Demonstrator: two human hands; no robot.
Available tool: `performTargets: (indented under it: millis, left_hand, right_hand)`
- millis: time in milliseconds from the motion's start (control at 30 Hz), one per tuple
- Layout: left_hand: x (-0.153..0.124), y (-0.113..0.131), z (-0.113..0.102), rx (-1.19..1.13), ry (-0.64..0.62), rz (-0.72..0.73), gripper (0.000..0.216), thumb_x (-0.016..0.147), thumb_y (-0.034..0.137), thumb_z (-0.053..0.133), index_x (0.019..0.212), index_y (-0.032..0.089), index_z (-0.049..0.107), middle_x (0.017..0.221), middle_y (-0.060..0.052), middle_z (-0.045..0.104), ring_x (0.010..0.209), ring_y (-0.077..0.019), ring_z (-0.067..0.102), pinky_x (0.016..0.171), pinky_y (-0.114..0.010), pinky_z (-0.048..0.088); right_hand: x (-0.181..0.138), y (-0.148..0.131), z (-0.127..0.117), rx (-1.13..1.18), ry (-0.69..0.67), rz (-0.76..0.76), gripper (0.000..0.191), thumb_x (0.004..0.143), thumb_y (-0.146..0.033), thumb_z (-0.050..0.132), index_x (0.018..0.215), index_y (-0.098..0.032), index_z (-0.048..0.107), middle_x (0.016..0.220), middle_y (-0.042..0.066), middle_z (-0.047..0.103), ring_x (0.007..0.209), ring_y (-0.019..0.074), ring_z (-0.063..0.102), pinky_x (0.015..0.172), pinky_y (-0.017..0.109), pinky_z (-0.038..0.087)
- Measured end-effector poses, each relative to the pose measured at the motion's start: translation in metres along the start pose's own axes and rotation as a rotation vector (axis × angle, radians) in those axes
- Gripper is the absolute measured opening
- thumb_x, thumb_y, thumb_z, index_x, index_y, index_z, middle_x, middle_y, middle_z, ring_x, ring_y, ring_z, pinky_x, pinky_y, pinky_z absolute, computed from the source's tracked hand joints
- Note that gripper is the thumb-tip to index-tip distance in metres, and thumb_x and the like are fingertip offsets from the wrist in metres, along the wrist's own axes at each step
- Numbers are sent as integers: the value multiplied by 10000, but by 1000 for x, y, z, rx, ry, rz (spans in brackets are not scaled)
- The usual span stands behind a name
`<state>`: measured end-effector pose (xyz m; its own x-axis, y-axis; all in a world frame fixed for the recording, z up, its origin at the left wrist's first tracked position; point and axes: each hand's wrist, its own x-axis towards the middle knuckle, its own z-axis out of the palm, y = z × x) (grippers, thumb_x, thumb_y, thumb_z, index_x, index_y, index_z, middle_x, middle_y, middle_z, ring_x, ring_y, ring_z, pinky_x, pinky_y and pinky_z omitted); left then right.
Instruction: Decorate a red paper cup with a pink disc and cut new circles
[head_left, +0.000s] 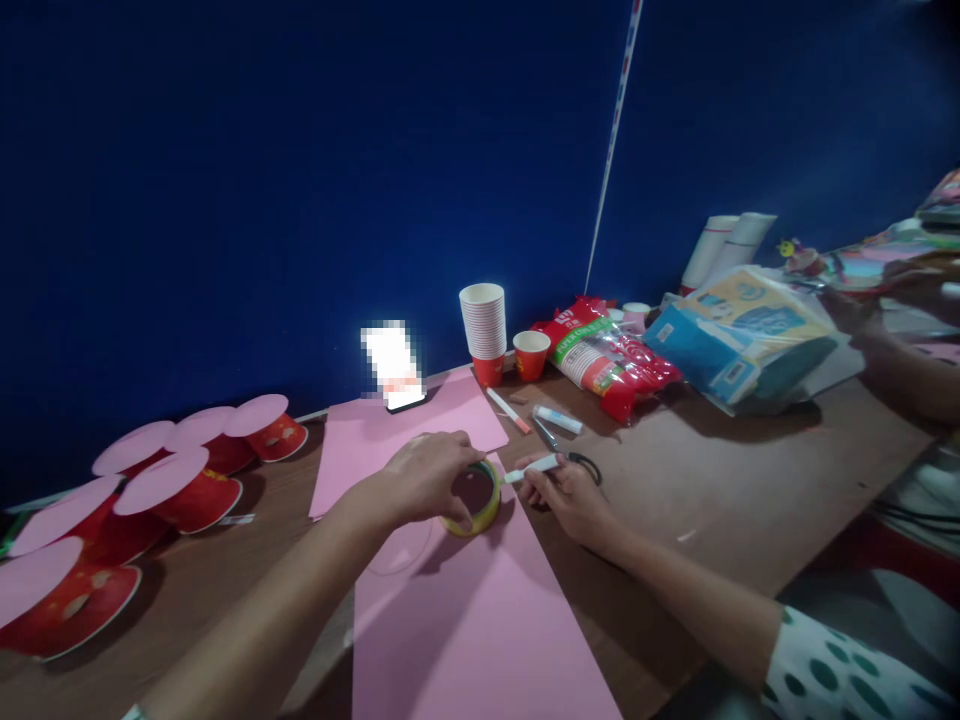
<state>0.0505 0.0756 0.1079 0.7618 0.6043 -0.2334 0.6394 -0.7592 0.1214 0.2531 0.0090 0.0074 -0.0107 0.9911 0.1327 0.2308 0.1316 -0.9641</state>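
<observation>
My left hand (431,480) grips a roll of yellowish tape (491,505), which is over a sheet of pink paper (480,630). Its fingers wrap over the ring from the left. In my right hand (566,500) is a white marker (532,468), its tip pointing left at the roll's edge. A faint drawn circle (401,550) shows on the paper below my left hand. Scissors (581,462) lie just behind my right hand, partly hidden by it. Beyond them rest a glue stick (557,419) and a white-and-orange pen (508,410).
At left stand several upturned red cups (277,438) topped with pink discs (259,414). A phone (394,365) leans at the back, near a stack of paper cups (484,330), a single cup (531,356) and a red cup packet (600,350). Another person's arm (911,375) reaches in beside a plastic bag (750,335).
</observation>
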Motion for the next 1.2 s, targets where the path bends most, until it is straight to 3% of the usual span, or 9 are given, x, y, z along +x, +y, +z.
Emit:
performTargets:
  millis: [167, 333, 533, 667, 833, 1033, 1200]
  left_hand:
    - [0, 0, 0, 5, 4, 7, 431, 595, 469, 767, 939, 245, 637, 898, -21, 603, 786, -214, 564, 620, -288, 378]
    - [0, 1, -1, 9, 6, -8, 463, 573, 470, 776, 954, 248, 638, 893, -20, 601, 773, -213, 562, 603, -290, 372]
    - [-2, 2, -1, -33, -7, -9, 512, 581, 427, 755, 1046, 255, 626, 942, -30, 595, 807, -217, 565, 621, -292, 399]
    - [-7, 2, 2, -113, 9, 24, 516, 624, 391, 704, 1108, 244, 601, 1027, -55, 572, 880, -229, 549, 684, -295, 435]
    - [-12, -1, 10, -194, 57, 48, 628, 669, 438, 673, 1251, 258, 521, 1188, -82, 535, 1053, -269, 505, 867, -351, 424]
    - [-18, -11, 16, -313, 59, 9, 745, 671, 443, 690, 1350, 273, 434, 1285, -71, 536, 1147, -271, 507, 948, -377, 420]
    - [-35, -29, 19, -653, 191, -138, 909, 739, 464, 658, 1474, 233, 175, 1418, -135, 437, 1267, -277, 457, 1016, -428, 402]
  right_hand:
    - [-3, -2, -1, 1, -26, -3, 284, 871, -440, 517, 902, -190, 649, 652, 10, 647, 586, 148, 606, 566, 255, 501]
    - [-16, -7, -2, 10, -77, -15, 377, 863, -479, 535, 654, -184, 643, 639, 28, 648, 553, 134, 585, 544, 248, 473]
    - [-12, -6, -2, 637, 104, 212, 323, 750, -506, 675, 817, -194, 628, 492, -67, 499, 442, 74, 432, 426, 183, 338]
    - [-4, -2, -4, 717, 103, 242, 327, 735, -501, 689, 828, -198, 611, 488, -77, 454, 439, 72, 399, 419, 186, 310]
    - [-2, 1, -4, 772, 84, 264, 325, 723, -484, 712, 822, -189, 617, 492, -78, 461, 447, 63, 392, 422, 176, 302]
    - [-1, -3, -8, 802, 95, 252, 308, 721, -473, 713, 825, -205, 602, 490, -87, 451, 425, 61, 378, 404, 179, 290]
    - [2, -4, -17, 773, 126, 206, 292, 739, -468, 684, 869, -228, 581, 517, -88, 469, 427, 75, 402, 400, 190, 311]
